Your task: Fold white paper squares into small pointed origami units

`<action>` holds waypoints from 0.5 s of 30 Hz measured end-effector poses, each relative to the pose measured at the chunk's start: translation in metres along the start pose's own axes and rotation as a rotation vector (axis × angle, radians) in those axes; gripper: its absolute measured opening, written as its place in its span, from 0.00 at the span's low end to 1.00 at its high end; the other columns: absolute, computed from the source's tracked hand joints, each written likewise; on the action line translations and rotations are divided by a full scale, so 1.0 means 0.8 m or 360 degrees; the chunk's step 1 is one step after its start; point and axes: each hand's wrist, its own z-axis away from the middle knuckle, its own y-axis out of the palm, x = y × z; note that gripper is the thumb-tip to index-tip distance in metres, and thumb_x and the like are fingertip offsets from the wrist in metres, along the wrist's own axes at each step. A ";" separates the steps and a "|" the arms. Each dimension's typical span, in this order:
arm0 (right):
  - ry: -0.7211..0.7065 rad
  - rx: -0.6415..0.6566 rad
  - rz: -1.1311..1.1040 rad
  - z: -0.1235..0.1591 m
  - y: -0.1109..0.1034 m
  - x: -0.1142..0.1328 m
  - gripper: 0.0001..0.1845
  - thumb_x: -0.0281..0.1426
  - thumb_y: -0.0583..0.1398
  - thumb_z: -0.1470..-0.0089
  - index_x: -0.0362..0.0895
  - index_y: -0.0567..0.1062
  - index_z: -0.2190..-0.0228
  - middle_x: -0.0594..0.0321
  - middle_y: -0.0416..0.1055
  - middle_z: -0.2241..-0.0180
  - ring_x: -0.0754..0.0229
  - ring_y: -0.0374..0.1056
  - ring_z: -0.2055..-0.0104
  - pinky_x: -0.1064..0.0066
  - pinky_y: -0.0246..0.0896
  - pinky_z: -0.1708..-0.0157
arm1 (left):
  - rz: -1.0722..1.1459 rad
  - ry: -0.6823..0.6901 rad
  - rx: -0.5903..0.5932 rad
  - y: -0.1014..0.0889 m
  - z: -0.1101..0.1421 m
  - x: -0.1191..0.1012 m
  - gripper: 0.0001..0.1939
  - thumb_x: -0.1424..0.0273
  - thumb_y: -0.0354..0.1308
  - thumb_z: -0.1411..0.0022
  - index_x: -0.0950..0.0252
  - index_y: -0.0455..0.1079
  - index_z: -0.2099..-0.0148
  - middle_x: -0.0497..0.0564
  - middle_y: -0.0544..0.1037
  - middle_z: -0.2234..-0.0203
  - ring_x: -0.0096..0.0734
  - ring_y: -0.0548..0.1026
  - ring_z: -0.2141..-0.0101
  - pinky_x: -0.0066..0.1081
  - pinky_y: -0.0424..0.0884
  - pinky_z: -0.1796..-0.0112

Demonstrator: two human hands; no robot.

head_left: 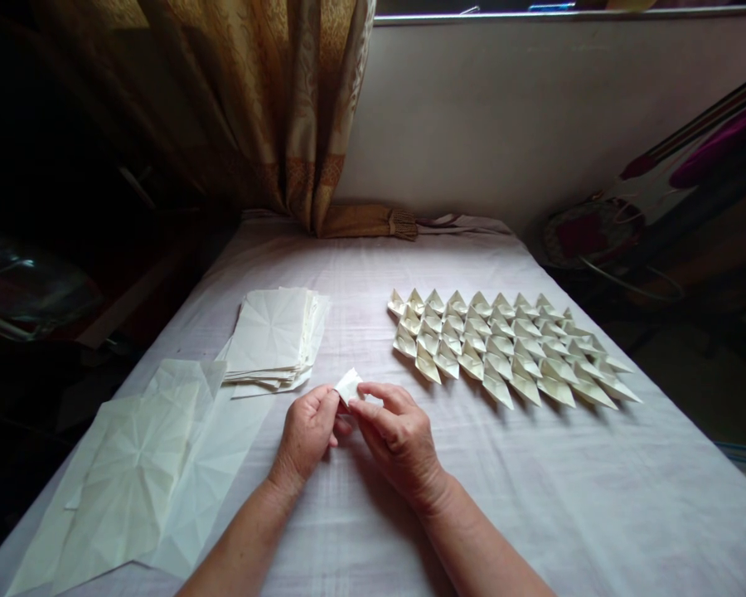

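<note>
A small folded piece of white paper (pixel 349 386) is held up between my two hands, above the cloth-covered table. My left hand (pixel 309 429) pinches its left edge between thumb and fingers. On the other side, my right hand (pixel 401 435) grips the right edge with thumb and forefinger. Just beyond my left hand lies a stack of creased paper squares (pixel 267 336). To the right of my hands stand rows of folded paper boats (pixel 501 344), set close together. My palms and some fingertips are hidden.
Larger creased paper sheets (pixel 137 464) overlap at the table's left edge. A pale cloth (pixel 360 274) covers the table. At the far end hang gold curtains (pixel 311 108) beside a pale wall (pixel 503 116). A round patterned item (pixel 593 232) is at the far right.
</note>
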 end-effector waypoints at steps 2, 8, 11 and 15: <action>0.0005 0.0018 -0.0004 -0.001 -0.001 0.000 0.10 0.27 0.59 0.41 0.51 0.80 0.61 0.56 0.76 0.58 0.58 0.71 0.58 0.65 0.70 0.60 | -0.0006 -0.0024 -0.0023 0.000 0.000 0.001 0.17 0.57 0.51 0.45 0.65 0.70 0.72 0.46 0.73 0.85 0.25 0.69 0.86 0.21 0.62 0.85; 0.0038 0.0008 -0.0052 0.000 0.000 0.001 0.11 0.26 0.60 0.42 0.51 0.80 0.61 0.55 0.76 0.57 0.57 0.72 0.57 0.64 0.70 0.58 | 0.0041 -0.0006 0.0076 -0.003 0.000 -0.001 0.18 0.55 0.53 0.44 0.66 0.69 0.72 0.47 0.74 0.84 0.25 0.69 0.85 0.22 0.63 0.84; 0.0075 0.0037 -0.0091 0.000 0.000 0.001 0.11 0.27 0.60 0.42 0.51 0.80 0.60 0.54 0.75 0.56 0.56 0.72 0.56 0.63 0.71 0.57 | 0.0080 0.0036 0.0126 -0.001 0.000 -0.003 0.20 0.52 0.57 0.47 0.66 0.69 0.71 0.46 0.72 0.83 0.25 0.69 0.83 0.21 0.63 0.84; 0.0222 -0.0063 -0.0258 -0.003 -0.003 -0.004 0.10 0.26 0.59 0.43 0.48 0.80 0.63 0.56 0.77 0.59 0.57 0.73 0.57 0.64 0.71 0.57 | 0.0055 0.0048 0.0126 0.002 0.000 -0.001 0.22 0.50 0.59 0.48 0.66 0.70 0.69 0.43 0.69 0.84 0.24 0.67 0.84 0.21 0.60 0.85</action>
